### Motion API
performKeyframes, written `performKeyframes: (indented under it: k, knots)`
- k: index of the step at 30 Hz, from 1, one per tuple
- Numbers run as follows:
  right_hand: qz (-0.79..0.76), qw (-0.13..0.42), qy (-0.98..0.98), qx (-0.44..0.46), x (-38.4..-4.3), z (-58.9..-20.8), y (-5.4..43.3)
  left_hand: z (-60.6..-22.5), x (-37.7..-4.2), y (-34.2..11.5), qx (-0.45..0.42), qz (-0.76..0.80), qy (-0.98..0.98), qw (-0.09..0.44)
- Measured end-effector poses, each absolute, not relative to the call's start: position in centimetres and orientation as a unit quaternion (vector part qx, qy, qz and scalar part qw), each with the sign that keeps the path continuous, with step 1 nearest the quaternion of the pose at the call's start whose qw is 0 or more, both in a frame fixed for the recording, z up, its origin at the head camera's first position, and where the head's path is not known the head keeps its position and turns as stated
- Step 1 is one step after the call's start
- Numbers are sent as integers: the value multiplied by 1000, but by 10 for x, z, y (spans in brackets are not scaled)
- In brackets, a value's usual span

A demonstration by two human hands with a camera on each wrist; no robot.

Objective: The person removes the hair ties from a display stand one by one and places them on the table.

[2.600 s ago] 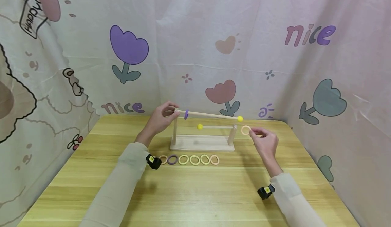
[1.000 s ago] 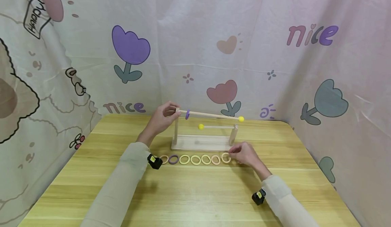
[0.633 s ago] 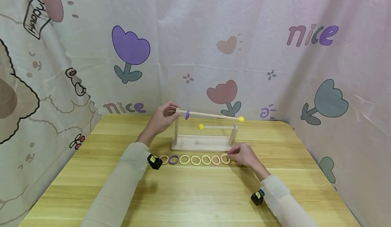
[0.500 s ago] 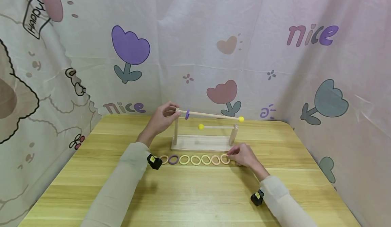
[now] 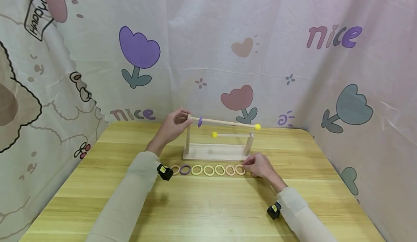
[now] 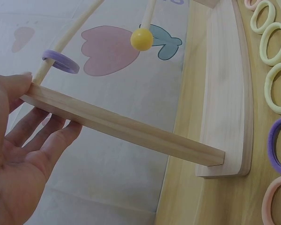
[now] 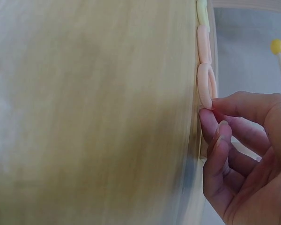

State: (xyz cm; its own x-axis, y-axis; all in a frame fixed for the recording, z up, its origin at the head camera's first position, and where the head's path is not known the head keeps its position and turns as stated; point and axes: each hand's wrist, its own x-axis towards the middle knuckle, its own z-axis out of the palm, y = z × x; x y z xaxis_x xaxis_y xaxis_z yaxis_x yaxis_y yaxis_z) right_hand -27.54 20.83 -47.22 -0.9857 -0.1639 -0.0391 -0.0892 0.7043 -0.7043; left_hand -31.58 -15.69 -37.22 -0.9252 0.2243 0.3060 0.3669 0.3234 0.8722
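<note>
My left hand [image 5: 174, 126] grips the top of the tall left post [image 6: 122, 124] of a wooden rack, thumb on the upper end and fingers beneath in the left wrist view. From that post a rod [image 5: 224, 122] with a yellow ball tip slants toward the right, a purple hair tie [image 5: 200, 122] hanging near its post end. At the right end of a row on the table, my right hand [image 5: 260, 165] pinches a peach hair tie [image 7: 205, 86] between thumb and index finger. Its other fingers are curled below.
Several hair ties lie in a row before the rack's base [image 5: 215, 152], among them a purple one [image 5: 185, 170] and a pale yellow one [image 5: 197, 170]. A shorter post [image 5: 249, 144] bears a lower rod [image 5: 232, 135] pointing left. A patterned cloth [image 5: 208, 54] hangs behind the table.
My right hand has brought the peach hair tie from beside the upper rod's tip down to the row's right end, then nudged it slightly left. The left hand stays on the post.
</note>
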Motion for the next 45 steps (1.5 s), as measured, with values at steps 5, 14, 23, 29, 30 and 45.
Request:
performKeyframes:
  k: [5,14,23,29,30,45]
  knots:
    - [-379,56,921,-68,-276,-472,209,-373,-317,-157,-185,-554,-809,66]
    - [-370,55,924,-74,-276,-471,210,-372,-317,-157,-186,-556,-808,67]
    - [-386,49,916,-94,-276,-467,213,-372,-317,-157,-187,-557,-806,67]
    - [-402,19,908,-116,-279,-459,210,-372,-317,-157,-187,-556,-807,68]
    - [-402,11,908,-117,-280,-457,209,-372,-317,-157,-187,-555,-808,68]
    - [-448,-38,881,-145,-280,-428,178,-374,-317,-157,-195,-552,-808,72]
